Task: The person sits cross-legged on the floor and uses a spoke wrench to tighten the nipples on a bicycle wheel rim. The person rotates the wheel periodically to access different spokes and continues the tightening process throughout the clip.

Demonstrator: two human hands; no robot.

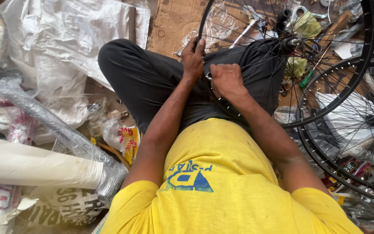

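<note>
I sit cross-legged in dark trousers and a yellow shirt with a black bicycle wheel rim (365, 52) resting across my lap. Its thin spokes run to a hub (289, 43) at the upper right. My left hand (193, 58) grips the near left part of the rim, fingers curled over it. My right hand (226, 80) is closed just beside it at the rim, pinching a small metal tool or spoke nipple that its fingers mostly hide.
A second spoked wheel (347, 130) lies on the floor at the right. Tools, a green-handled screwdriver (307, 78) and rags lie behind the hub. Crumpled plastic sheeting (66, 47), a wrapped tube (61, 130) and a paper roll (31, 164) crowd the left. Cardboard (172, 21) covers the floor ahead.
</note>
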